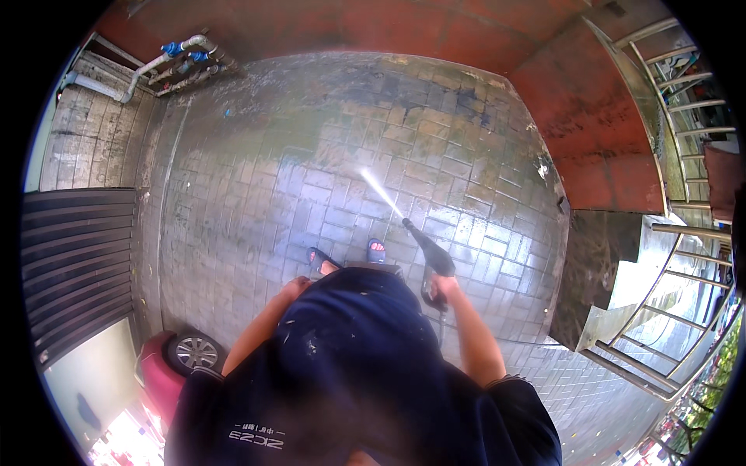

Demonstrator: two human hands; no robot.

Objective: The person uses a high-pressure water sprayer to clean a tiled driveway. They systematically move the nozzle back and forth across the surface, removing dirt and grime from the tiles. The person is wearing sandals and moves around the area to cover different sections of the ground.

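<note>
A black pressure washer gun (432,253) is gripped in my right hand (444,288), its nozzle pointing ahead and slightly left. From its tip a white jet of water (381,190) shoots onto the wet paving (334,182). A thin hose hangs below the gun's handle. My left hand (297,287) is at the left side of my dark blue shirt (357,311), its fingers curled. Whatever those fingers hold, if anything, is hidden. Both my feet in dark slides (376,250) stand on the wet bricks.
Grey pipes with blue valve handles (172,49) run at the far left. Reddish-brown panels (590,116) border the far and right sides. Metal railings (660,326) rise at the right. A slatted dark shutter (78,268) and a red car's wheel (196,352) are at left.
</note>
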